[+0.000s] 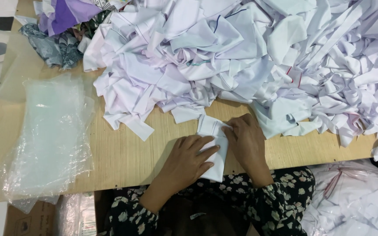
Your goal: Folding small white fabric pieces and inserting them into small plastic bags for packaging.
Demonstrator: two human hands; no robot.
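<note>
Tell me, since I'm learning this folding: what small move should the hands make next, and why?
Probably press the fold flat. The left hand lies on the folded white piece, the right hand pinches its upper edge, and the piece sits at the wooden table edge.

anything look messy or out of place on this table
Yes. The white garments lie in a tangled, crumpled heap across the wooden table, some spilling over its right edge. Only the white piece under the left hand and right hand looks neatly folded.
</note>
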